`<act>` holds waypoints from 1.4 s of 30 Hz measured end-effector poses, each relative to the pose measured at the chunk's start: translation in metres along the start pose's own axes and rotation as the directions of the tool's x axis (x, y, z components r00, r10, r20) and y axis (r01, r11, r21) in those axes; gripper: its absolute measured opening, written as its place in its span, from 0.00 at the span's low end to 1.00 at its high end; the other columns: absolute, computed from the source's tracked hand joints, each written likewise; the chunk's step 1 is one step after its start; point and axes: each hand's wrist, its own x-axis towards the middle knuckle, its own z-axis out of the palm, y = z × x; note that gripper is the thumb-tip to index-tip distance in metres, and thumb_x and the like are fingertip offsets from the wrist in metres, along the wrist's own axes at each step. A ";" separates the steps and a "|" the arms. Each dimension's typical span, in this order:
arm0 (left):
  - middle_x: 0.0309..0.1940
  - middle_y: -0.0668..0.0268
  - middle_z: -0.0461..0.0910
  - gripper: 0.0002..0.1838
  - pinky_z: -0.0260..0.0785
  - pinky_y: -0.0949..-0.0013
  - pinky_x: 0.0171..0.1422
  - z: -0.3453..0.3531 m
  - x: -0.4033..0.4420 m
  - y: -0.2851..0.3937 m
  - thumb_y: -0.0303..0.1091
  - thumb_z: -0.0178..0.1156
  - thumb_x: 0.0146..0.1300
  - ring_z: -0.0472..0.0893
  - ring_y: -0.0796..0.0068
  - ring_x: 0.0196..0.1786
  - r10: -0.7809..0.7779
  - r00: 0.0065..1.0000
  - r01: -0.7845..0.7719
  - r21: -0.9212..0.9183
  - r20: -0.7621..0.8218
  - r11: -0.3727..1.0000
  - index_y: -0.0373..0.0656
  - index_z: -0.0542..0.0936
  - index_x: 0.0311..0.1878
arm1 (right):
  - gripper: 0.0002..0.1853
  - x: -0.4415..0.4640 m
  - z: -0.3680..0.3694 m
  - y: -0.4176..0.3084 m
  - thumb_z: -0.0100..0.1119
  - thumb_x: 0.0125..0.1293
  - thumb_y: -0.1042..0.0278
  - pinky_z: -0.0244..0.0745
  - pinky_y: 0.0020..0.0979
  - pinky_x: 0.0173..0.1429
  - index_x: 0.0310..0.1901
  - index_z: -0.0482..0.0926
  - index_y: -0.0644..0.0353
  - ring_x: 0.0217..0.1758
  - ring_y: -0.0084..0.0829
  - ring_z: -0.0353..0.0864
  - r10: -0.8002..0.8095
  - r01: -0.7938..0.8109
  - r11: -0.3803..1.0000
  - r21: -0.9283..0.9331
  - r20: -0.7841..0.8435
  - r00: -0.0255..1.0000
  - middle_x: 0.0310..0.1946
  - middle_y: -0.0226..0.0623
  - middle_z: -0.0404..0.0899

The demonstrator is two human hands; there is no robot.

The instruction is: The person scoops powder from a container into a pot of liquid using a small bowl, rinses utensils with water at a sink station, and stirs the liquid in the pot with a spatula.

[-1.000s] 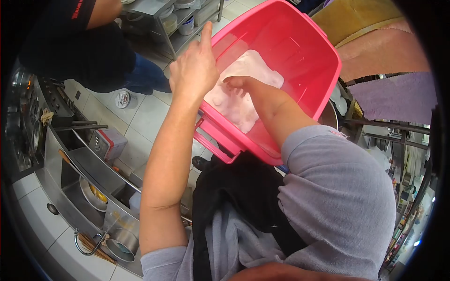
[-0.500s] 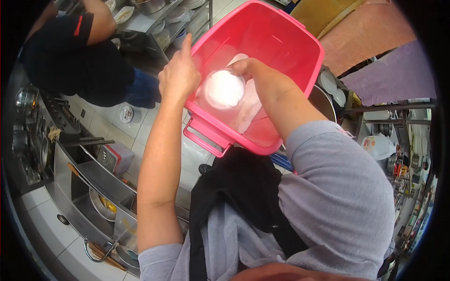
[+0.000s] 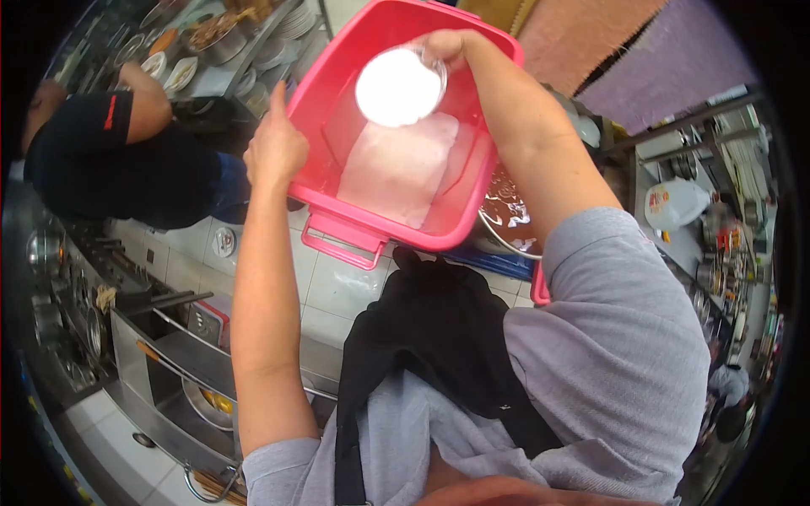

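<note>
Cup [image 3: 441, 85] of powder [image 3: 393, 88] has risen; our right hand [image 3: 446, 51] grips it over the tub [image 3: 403, 234], which our left hand [image 3: 276, 155] grips.

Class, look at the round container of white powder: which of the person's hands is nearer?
Right. The right hand grips the round container by its edge; the left hand is apart from it, beside the pink bin's rim.
</note>
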 end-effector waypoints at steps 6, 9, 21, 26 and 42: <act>0.61 0.48 0.83 0.45 0.72 0.43 0.65 0.005 0.004 -0.003 0.32 0.55 0.62 0.82 0.41 0.62 -0.028 0.999 0.027 0.007 0.028 1.000 0.65 0.54 0.84 | 0.40 -0.155 -0.051 -0.004 0.60 0.52 0.86 0.85 0.44 0.60 0.72 0.73 0.63 0.56 0.38 0.88 -0.427 0.442 0.896 0.036 -0.197 0.883 0.56 0.47 0.86; 0.57 0.44 0.84 0.45 0.72 0.42 0.64 0.010 0.006 -0.009 0.30 0.55 0.61 0.83 0.38 0.59 0.048 0.998 -0.049 -0.004 -0.029 0.999 0.63 0.54 0.84 | 0.35 -0.244 -0.093 0.046 0.63 0.59 0.83 0.85 0.43 0.61 0.72 0.74 0.62 0.56 0.37 0.88 -0.393 0.462 0.886 0.050 -0.449 0.803 0.59 0.44 0.85; 0.61 0.42 0.81 0.44 0.70 0.44 0.67 0.009 0.004 -0.006 0.27 0.51 0.62 0.80 0.38 0.64 0.107 0.994 -0.107 0.000 0.005 0.994 0.58 0.53 0.84 | 0.37 -0.297 0.017 0.300 0.49 0.61 0.76 0.66 0.87 0.57 0.75 0.70 0.43 0.68 0.70 0.73 0.411 -0.247 0.908 0.339 -0.835 0.365 0.68 0.49 0.74; 0.58 0.41 0.83 0.45 0.71 0.43 0.65 0.009 0.004 -0.005 0.27 0.52 0.62 0.81 0.37 0.61 0.078 0.997 -0.078 0.005 0.009 0.997 0.61 0.53 0.84 | 0.34 -0.251 -0.022 0.389 0.51 0.69 0.66 0.62 0.62 0.78 0.78 0.67 0.36 0.79 0.66 0.63 0.166 -0.694 0.714 -0.090 -0.942 0.292 0.80 0.50 0.60; 0.49 0.37 0.85 0.46 0.73 0.44 0.61 0.017 0.009 -0.015 0.26 0.51 0.60 0.85 0.36 0.55 0.137 0.988 -0.138 -0.020 -0.070 0.990 0.63 0.54 0.83 | 0.32 -0.201 0.070 0.310 0.58 0.69 0.69 0.69 0.64 0.58 0.73 0.69 0.29 0.65 0.51 0.72 -0.574 -0.898 0.245 -0.366 -0.801 0.170 0.64 0.48 0.68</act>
